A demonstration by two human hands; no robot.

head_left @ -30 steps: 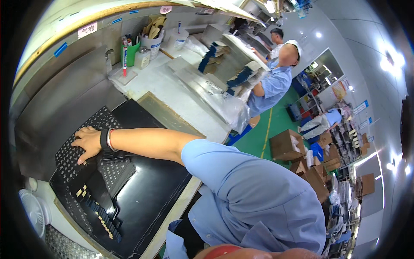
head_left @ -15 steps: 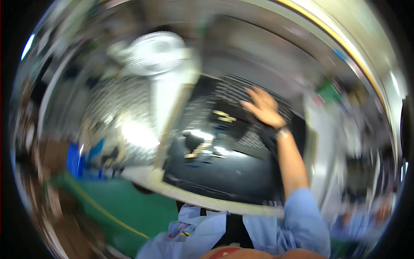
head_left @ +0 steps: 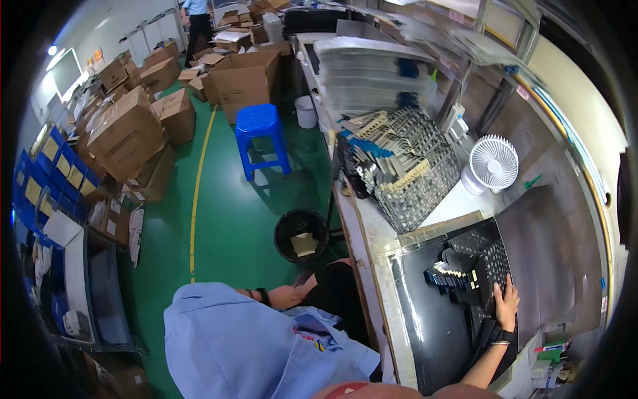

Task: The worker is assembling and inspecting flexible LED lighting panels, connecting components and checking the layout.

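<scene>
Right hand point(head_left: 506, 309): fingers spread, laid on dotted black sheets point(head_left: 496, 258)
Left hand point(head_left: 286, 297): by dark trousers point(head_left: 335, 286) (cannot tell its grip)

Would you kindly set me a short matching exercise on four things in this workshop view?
1. Right hand
2. Stool
3. Fan
4. Bin

A. White, on the bench
B. Black, light scrap inside
C. On the dark patterned sheets
D. Blue, on the green floor

Pairs: 1-C, 2-D, 3-A, 4-B.
</scene>
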